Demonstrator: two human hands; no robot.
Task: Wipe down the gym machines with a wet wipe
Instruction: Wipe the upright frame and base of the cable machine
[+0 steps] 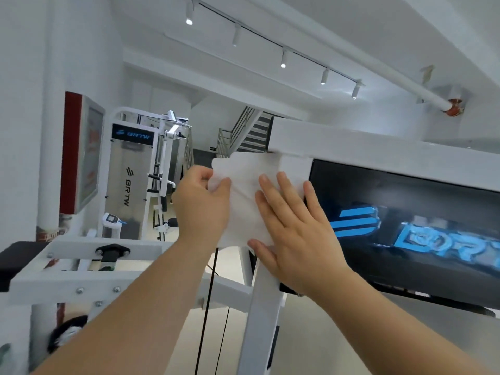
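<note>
A white wet wipe (pixel 243 201) is spread against the upright post of a white gym machine frame (pixel 265 307), just below its top crossbeam (pixel 351 150). My left hand (pixel 201 204) pinches the wipe's left edge between thumb and curled fingers. My right hand (pixel 292 226) lies flat on the wipe with straight fingers, pressing it onto the post. A black panel with a blue logo (pixel 405 228) fills the frame to the right of the post.
A lower white bracket with bolts and a black pad (pixel 81 266) juts out at the left. Black cables (pixel 211 307) hang beside the post. Another white machine (pixel 132 180) stands behind, with a staircase (pixel 251 133) farther back.
</note>
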